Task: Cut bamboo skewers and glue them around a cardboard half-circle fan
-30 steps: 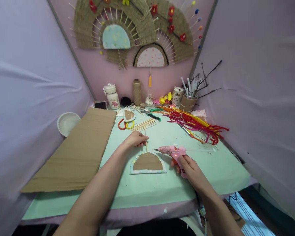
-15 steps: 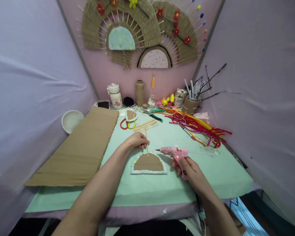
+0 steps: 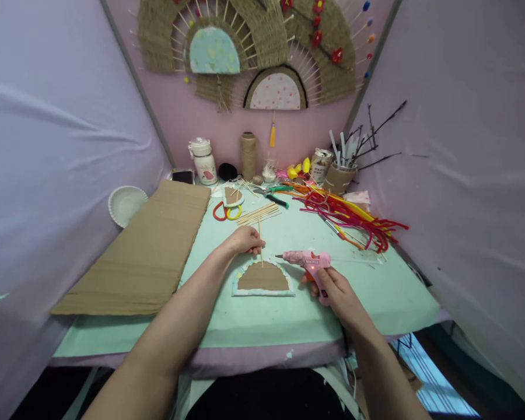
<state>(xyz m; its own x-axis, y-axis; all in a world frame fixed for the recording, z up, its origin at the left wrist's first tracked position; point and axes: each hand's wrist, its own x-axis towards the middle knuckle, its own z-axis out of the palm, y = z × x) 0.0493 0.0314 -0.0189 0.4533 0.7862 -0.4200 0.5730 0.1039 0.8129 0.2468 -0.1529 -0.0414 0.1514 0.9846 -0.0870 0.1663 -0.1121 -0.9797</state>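
Between the fingers of my left hand [image 3: 247, 240] is a thin wooden stick [image 3: 259, 230], held upright in the view. Its near end lies over the top of the curved edge of a half-round cardboard piece [image 3: 263, 276], which has a pale patterned fabric border. My right hand [image 3: 335, 290] grips a pink hot glue gun [image 3: 310, 261] by its handle. The gun's dark nozzle points left toward the stick, a small gap from it. A clear glue stick [image 3: 354, 259] juts from the gun's back, and a small orange light glows on its body.
A large cardboard sheet [image 3: 144, 251] covers the table's left side. Behind my left hand lie wooden sticks [image 3: 259, 213], scissors [image 3: 226, 212] and green-handled pliers [image 3: 276, 200]. Colourful pipe cleaners [image 3: 354, 219] spread at right. A bottle [image 3: 203, 163] and twine spool [image 3: 248, 156] stand at the back.
The view has tilted down slightly, so everything sits a little higher in the picture. Both hands keep their holds on the stick and the glue gun, nearly unmoved.
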